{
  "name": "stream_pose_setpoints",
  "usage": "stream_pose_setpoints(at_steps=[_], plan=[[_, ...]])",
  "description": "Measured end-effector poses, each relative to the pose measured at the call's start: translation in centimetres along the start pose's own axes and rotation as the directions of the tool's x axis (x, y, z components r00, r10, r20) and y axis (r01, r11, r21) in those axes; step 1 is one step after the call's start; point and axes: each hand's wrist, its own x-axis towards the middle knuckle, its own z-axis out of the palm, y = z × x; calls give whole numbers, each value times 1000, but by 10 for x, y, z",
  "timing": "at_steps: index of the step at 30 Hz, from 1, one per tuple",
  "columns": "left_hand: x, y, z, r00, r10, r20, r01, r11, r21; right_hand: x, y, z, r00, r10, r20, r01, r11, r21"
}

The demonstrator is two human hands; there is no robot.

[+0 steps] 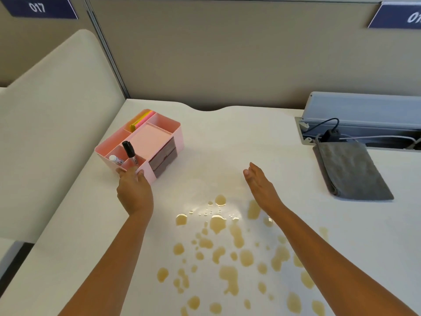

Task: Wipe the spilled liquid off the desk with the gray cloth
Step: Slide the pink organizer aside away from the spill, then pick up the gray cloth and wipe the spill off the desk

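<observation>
- The left hand [134, 190], left of centre in the frame, has its fingertips [140, 172] against the near corner of the pink plastic desk organiser [157, 142]; thumb and fingers are spread along its wall, touching it but not visibly clamped round it.
- The right hand [262, 184], just right of centre, hangs flat and empty above the desk with fingers together and straight, gripping nothing.
- Below and between the two forearms, the spilled tan liquid [227, 252] lies in many separate puddles and drops across the lower middle of the white desk [227, 142], reaching to the bottom edge of the frame.
- The folded gray cloth [350, 172] lies at the right of the frame, well apart from both hands, with its far end beside an open cable tray [364, 133] holding a black plug and wires.
- Judged from this, no wiping has begun and the cloth is untouched.
- Risks: a forearm lowered on the way to the cloth could drag through the puddles and smear them wider.
- Pulling the cloth carelessly could snag the wires next to it.
- The organiser stands near the uppermost drops, so a wide wipe could knock it or push liquid under it.
</observation>
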Motion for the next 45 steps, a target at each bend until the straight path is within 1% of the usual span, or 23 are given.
stream_pose_setpoints(at_steps=[2,3,5,7,9,12,13,16,19,21,24,26,28,31,34,35,37,39,40,41,42,44,45], plan=[[0,3,1,1000,13,17,-13,1000,16,-4,8,-10,1000,-2,-15,1,999,-35],[0,5,1,1000,11,23,-11,1000,22,-6,12,-16,999,-12,-31,9,997,-83],[1,7,1,999,-14,29,13,1000,26,-7,21,-29,994,-64,-90,41,969,-242],[3,8,2,999,-41,34,40,999,32,-3,30,-43,979,-111,-173,37,924,-381],[2,10,2,998,-33,52,30,998,51,5,37,-59,963,-107,-247,-30,869,-494],[0,13,3,996,-5,91,-1,998,59,17,48,-84,942,-50,-332,-182,754,-631],[0,14,4,995,-7,96,2,999,51,19,52,-93,936,-22,-351,-222,736,-640],[2,13,4,993,-19,113,18,1000,12,16,64,-114,914,73,-398,-315,746,-586],[-6,7,6,984,42,172,-34,998,-49,5,78,-126,890,108,-443,-377,720,-583],[-16,3,9,980,35,198,-9,991,-133,0,82,-131,889,124,-441,-392,706,-590],[-37,0,15,989,-19,147,52,973,-225,-2,79,-138,893,117,-435,-411,606,-681],[-53,1,19,995,-16,99,42,963,-265,1,74,-147,896,89,-435,-411,538,-736],[-69,6,24,995,17,102,13,957,-290,5,69,-155,898,91,-430,-411,517,-751],[-93,17,32,977,120,177,-56,943,-328,12,66,-166,900,72,-429,-392,561,-729],[-108,23,35,956,165,244,-77,940,-333,12,68,-172,906,79,-415,-376,600,-706],[-110,23,35,952,175,251,-85,940,-331,11,71,-172,918,103,-384,-363,612,-703],[-111,21,31,946,200,256,-111,940,-323,8,79,-172,947,165,-276,-316,635,-705],[-109,15,26,942,222,252,-140,941,-307,7,87,-174,960,182,-211,-277,700,-658],[-108,11,24,944,222,245,-145,944,-297,6,90,-177,957,168,-235,-278,757,-591],[-105,6,21,948,214,237,-142,947,-287,5,92,-180,940,145,-308,-290,817,-499],[-102,0,19,953,203,226,-137,951,-276,2,94,-186,902,116,-416,-301,860,-413],[-94,-13,12,959,197,203,-142,955,-259,-4,97,-199,780,83,-621,-358,872,-333],[-90,-21,8,960,200,197,-150,958,-245,-7,100,-207,727,97,-680,-411,855,-317]])
